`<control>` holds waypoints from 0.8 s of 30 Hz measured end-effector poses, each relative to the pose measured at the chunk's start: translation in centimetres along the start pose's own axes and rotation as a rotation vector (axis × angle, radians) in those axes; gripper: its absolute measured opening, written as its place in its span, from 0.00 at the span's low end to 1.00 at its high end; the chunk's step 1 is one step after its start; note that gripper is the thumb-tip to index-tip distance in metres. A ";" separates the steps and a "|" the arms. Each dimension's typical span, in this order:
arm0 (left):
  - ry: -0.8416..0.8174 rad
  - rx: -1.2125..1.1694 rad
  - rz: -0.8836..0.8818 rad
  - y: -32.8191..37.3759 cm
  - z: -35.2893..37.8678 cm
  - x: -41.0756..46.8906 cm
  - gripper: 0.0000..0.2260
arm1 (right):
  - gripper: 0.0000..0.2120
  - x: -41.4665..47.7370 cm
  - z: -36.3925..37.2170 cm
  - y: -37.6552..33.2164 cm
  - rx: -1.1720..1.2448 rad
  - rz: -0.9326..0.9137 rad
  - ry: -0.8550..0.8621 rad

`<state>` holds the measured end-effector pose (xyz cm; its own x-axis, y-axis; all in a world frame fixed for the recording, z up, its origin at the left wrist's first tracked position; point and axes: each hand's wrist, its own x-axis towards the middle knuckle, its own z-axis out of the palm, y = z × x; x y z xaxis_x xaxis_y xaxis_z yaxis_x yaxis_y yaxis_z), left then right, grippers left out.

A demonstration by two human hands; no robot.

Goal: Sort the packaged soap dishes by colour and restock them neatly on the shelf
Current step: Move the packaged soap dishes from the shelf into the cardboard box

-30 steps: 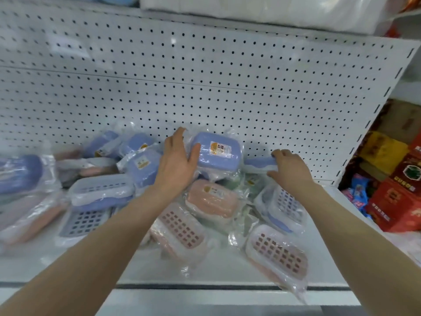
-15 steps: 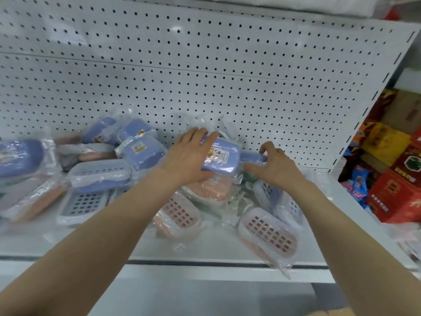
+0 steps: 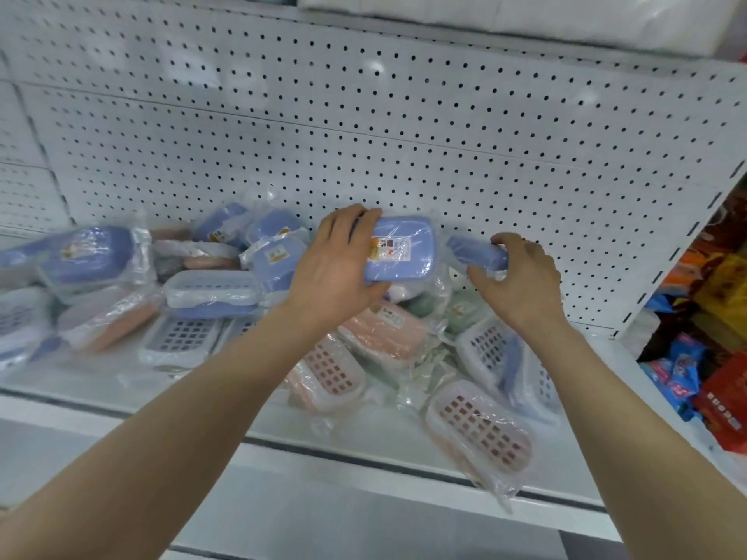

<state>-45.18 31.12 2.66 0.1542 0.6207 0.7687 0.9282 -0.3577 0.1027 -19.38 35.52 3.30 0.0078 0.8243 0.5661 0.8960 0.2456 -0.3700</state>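
Note:
My left hand (image 3: 337, 268) grips a blue packaged soap dish (image 3: 402, 250) with a label, lifted above the pile near the pegboard. Just to its right, my right hand (image 3: 519, 276) holds a second blue packaged soap dish (image 3: 475, 252) by its end. Under both hands lies a mixed heap: a pink dish (image 3: 384, 329), a pink dish with its grid up (image 3: 333, 367), another pink grid dish (image 3: 483, 428) at the shelf's front edge, and a blue-and-white one (image 3: 491, 349). Several blue dishes (image 3: 279, 256) are piled to the left on the white shelf (image 3: 226, 402).
A white pegboard back panel (image 3: 364, 135) rises behind the pile. White packages (image 3: 525, 14) sit on the shelf above. Colourful boxes and packets (image 3: 711, 349) fill the neighbouring shelf at right. More blue and pink dishes (image 3: 93, 260) lie at far left.
My left hand has lifted the labelled blue dish off the pile. My right hand has closed round a second blue dish behind it and raised it beside the first.

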 end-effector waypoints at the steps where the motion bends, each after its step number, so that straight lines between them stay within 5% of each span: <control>1: 0.008 0.005 -0.007 0.1 -0.6 -0.3 0.40 | 0.24 -0.2 -0.3 -0.5 0.008 -0.016 0.017; 14: -0.009 0.176 -0.170 -10.5 -16.7 -14.9 0.37 | 0.26 -12.0 3.1 -19.0 0.192 -0.389 0.117; 24: -0.093 0.280 -0.553 -21.0 -31.1 -36.1 0.38 | 0.25 -27.8 11.2 -39.3 0.374 -0.604 0.020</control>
<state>-80.75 -5.44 -7.60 -0.3572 0.7243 0.5897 0.9306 0.2221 0.2909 -59.76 8.60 -6.14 -0.4311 0.4801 0.7640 0.5339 0.8183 -0.2130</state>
